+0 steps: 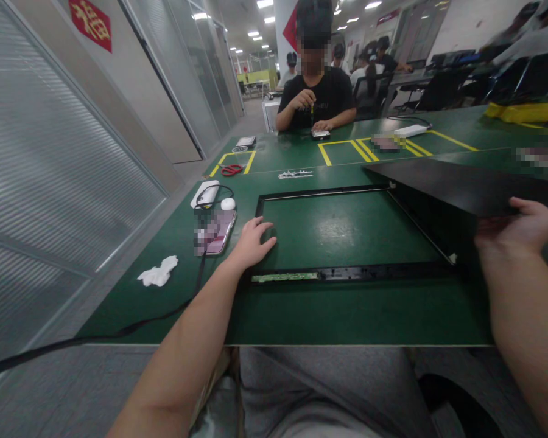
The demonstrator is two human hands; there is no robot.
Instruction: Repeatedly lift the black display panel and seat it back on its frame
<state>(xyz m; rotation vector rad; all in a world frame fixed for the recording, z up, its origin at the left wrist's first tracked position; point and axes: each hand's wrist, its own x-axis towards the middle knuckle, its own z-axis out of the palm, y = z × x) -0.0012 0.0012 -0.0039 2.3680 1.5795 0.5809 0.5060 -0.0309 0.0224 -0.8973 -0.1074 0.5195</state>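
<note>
A thin black frame [386, 271] lies on the green table, with a green circuit board [285, 277] along its near bar. My left hand [254, 243] is at the frame's left side, thumb and fingers apart; it covers part of that side. On the right, my right hand [520, 228] grips the near edge of a flat black panel [461, 182], thumb on top and the other fingers mostly hidden beneath. The panel is tilted and raised above the frame's right side. White bits show at the frame's right corners.
Left of the frame lie a phone [221, 234], a white power bank [205, 194] with a black cable, a round white case [228, 204] and crumpled tissue [159, 272]. Beyond are white strips [295, 174] and red scissors [232, 170]. A person opposite [317, 100] works with a screwdriver.
</note>
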